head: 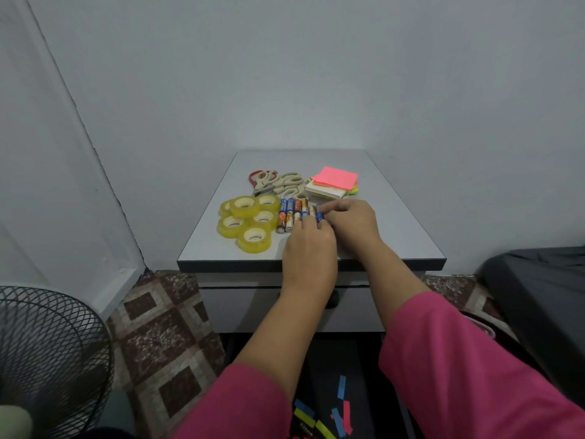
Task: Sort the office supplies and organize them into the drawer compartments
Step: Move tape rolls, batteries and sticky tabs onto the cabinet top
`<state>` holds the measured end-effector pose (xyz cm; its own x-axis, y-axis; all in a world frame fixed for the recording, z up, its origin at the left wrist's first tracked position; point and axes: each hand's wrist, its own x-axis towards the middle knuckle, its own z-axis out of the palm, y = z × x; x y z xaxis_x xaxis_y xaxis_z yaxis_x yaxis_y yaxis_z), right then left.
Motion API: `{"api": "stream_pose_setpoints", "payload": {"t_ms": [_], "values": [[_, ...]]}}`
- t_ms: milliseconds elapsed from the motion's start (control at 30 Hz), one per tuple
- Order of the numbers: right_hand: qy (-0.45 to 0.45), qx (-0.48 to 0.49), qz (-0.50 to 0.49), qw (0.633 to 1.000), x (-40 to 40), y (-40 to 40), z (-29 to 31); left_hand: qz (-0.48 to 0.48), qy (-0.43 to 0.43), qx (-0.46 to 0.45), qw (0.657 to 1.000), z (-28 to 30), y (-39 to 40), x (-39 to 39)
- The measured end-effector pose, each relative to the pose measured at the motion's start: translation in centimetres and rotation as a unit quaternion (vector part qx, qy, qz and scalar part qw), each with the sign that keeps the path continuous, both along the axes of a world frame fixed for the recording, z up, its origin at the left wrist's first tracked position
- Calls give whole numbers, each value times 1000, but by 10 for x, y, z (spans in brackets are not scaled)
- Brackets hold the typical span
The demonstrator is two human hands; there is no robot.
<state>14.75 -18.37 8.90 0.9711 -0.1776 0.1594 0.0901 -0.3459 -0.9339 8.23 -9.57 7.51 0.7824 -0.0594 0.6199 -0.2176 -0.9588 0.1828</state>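
Note:
On the small grey table (395, 223) lies a row of several batteries (289, 217), blue and orange. My left hand (308, 251) rests over the right end of the row, its fingers on the batteries. Beside it my right hand (351, 221) curls its fingertips round a blue battery (319, 213) at the row's right end. To the left sit several yellow tape rolls (245, 221). Behind them lie beige and red scissors (278, 183), and a stack of pink and white sticky notes (334, 183) is at the back right. The drawer (240, 308) below the tabletop is closed.
A black wire fan guard (47, 350) stands at the lower left on the patterned floor. A dark covered piece of furniture (538, 296) is at the right. The wall runs close behind the table.

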Motion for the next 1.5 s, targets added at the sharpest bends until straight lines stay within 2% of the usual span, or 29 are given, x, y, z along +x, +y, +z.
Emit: {"api": "stream_pose_setpoints", "payload": {"t_ms": [133,267,733,900,1133,1500], "values": [[1,10,5,1000,0,-1,0,10,-23,7,1000,-7,-1,1],[1,25,1,1000,1,-1,1,-39,-73,-11,996,-20,4,-5],[2,58,45,997,-1,0,-2,-37,-71,-23,997,-19,5,2],[-21,8,43,999,-2,-2,0,-53,-86,-56,993,-25,4,2],[-24,-39,29,999,2,-1,-3,-52,-108,-2,993,-30,3,2],[-16,-56,35,998,4,0,-5,-46,-82,2,996,-28,2,3]]}}
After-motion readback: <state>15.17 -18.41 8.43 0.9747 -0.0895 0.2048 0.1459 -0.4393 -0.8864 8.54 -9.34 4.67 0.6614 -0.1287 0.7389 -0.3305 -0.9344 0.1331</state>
